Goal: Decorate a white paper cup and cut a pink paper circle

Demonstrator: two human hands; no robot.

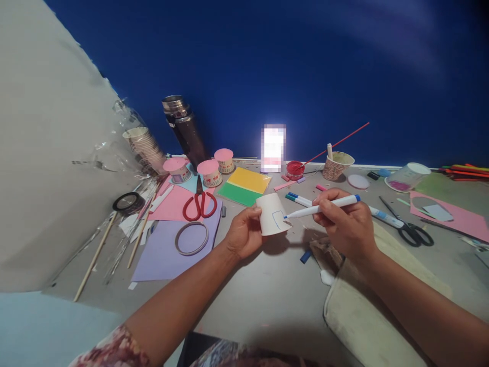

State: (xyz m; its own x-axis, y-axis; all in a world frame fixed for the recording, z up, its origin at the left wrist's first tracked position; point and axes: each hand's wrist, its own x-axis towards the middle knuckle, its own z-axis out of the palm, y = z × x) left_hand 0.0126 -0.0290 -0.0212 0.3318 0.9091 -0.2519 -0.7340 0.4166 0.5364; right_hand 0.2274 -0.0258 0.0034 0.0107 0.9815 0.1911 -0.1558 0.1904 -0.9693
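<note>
My left hand (246, 232) is closed round a white paper cup (270, 219), held upside down a little above the table. A blue outline, like an unfinished rectangle, shows on the cup's side. In my right hand (346, 221) is a white felt-tip pen (321, 208) with a blue end, gripped between thumb and fingers. Its blue tip touches or nearly touches the cup beside the drawn line. Below the hands a blue pen cap (305, 256) lies on the table. Other felt-tip pens (300, 199) lie just behind the pen.
Red-handled scissors (199, 201), a tape roll (191, 238) and purple paper (164, 260) lie left. Behind stand pink-topped cups (210, 173), a dark flask (187, 132) and stacked cups (143, 148). Black scissors (414, 233), a red paint pot (295, 171) and a cloth (367, 300) are right.
</note>
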